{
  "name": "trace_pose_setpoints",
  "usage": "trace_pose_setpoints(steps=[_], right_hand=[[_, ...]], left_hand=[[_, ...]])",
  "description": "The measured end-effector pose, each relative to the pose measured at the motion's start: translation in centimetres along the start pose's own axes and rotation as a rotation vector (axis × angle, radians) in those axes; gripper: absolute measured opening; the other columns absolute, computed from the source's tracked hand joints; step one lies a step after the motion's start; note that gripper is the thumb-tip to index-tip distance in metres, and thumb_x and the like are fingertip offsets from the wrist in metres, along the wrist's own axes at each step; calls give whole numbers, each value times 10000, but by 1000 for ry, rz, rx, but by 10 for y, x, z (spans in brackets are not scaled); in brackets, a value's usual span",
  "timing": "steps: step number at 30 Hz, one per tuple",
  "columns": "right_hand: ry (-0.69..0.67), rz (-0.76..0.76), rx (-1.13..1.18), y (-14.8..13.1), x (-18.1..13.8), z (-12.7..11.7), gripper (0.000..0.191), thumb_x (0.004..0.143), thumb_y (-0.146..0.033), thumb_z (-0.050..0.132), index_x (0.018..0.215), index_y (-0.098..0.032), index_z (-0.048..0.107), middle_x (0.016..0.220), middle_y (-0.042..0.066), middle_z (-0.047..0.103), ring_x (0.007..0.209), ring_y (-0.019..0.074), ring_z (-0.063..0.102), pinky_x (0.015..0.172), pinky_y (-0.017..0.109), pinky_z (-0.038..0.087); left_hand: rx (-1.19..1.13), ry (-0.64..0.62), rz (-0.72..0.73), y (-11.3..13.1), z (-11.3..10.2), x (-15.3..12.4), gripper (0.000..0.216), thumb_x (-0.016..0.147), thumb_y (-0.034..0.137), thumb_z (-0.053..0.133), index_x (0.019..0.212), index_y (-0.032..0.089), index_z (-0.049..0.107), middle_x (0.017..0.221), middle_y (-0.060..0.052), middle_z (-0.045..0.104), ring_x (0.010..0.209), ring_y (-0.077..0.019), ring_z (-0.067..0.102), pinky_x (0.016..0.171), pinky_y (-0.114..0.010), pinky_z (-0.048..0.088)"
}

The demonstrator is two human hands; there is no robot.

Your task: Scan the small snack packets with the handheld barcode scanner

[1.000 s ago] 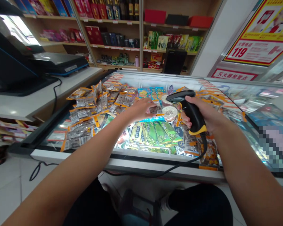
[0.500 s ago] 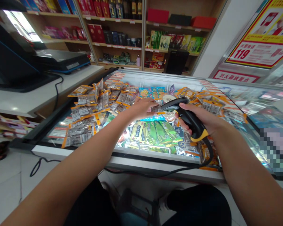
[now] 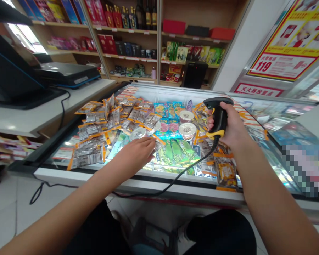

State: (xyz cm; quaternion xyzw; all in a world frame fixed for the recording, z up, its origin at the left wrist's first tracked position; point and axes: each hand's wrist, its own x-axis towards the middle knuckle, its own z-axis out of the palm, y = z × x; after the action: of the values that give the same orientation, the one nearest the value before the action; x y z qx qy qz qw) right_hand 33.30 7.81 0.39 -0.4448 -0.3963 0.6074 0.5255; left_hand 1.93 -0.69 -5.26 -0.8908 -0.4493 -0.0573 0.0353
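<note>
My right hand [image 3: 232, 129] is closed round a black barcode scanner [image 3: 218, 113] with a yellow band, held upright above the right side of the glass-topped freezer [image 3: 138, 184]. Its black cable [image 3: 175, 180] trails over the front rim. My left hand [image 3: 135, 154] lies palm down with fingers stretched out, fingertips on a small clear snack packet [image 3: 156, 143], beside a round lidded cup [image 3: 137, 133]. Two more round cups [image 3: 187, 130] sit between my hands. Green packets [image 3: 177, 152] lie just right of my left hand. Many orange-edged packets [image 3: 95, 127] cover the glass on the left.
A white counter [image 3: 42, 113] on the left carries a dark till screen [image 3: 7, 78] and a flat black device [image 3: 66, 72] with a cable. Wooden shelves [image 3: 138, 32] of boxes and bottles line the back. A black monitor [image 3: 194, 74] stands behind the freezer. Posters [image 3: 281, 53] hang on the right.
My left hand has drawn back from the middle of the freezer towards the near left. My right hand has lifted the scanner from a forward tilt to upright, further right.
</note>
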Motion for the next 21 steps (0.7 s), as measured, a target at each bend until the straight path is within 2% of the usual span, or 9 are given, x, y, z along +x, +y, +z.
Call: trace_pose_setpoints(steps=[3,6,9,11,13,16,19,21], right_hand=[[-9,-48,-13,2,1,-2,369,851,-563,619,1017,-234,617,607,0,539,516,149,520,479,281,488],[-14,-38,-12,2,0,-2,358,849,-570,623,971,-234,618,623,3,536,529,152,521,495,288,496],[4,-11,58,-2,-2,-1,311,890,-531,594,928,-223,620,636,5,534,540,141,515,490,269,480],[26,2,139,-5,-3,0,291,938,-482,543,911,-203,622,645,8,535,549,125,512,493,245,465],[39,-9,207,-8,-5,1,291,962,-450,514,903,-186,621,655,10,539,561,112,513,512,232,460],[28,-46,244,-10,-6,0,292,940,-475,532,883,-198,605,631,-6,515,545,110,481,517,240,447],[-22,-72,197,-11,-6,-3,305,876,-533,599,864,-229,580,599,-27,483,519,117,444,502,257,427],[-40,-77,166,-10,-5,-5,317,848,-545,628,862,-233,573,598,-31,479,512,115,438,497,257,420]], left_hand=[[4,36,-60,-28,7,-41,457,966,224,463,1414,203,550,1342,-126,682,1333,-299,571,1079,-473,515],[9,24,-68,-56,5,-69,505,911,126,404,1369,243,583,1414,-105,634,1357,-276,556,1122,-476,488],[34,-1,-94,-66,-3,-78,435,868,131,428,1244,197,636,1423,-149,605,1354,-315,553,1128,-510,472],[77,-2,-127,-57,-10,-71,388,866,161,444,1202,175,638,1423,-190,582,1309,-356,582,1062,-543,512],[108,11,-126,-36,-18,-51,390,881,188,457,1237,184,616,1461,-196,545,1263,-362,610,984,-536,556],[80,10,45,4,-27,-1,417,908,184,465,1308,174,582,1499,-166,526,1345,-323,551,1084,-486,501],[58,15,159,31,-22,73,484,921,189,482,1401,134,513,1547,-176,483,1383,-336,510,1089,-490,483],[-10,21,212,37,-9,127,544,923,183,494,1464,153,454,1605,-151,426,1428,-315,464,1108,-462,461]])
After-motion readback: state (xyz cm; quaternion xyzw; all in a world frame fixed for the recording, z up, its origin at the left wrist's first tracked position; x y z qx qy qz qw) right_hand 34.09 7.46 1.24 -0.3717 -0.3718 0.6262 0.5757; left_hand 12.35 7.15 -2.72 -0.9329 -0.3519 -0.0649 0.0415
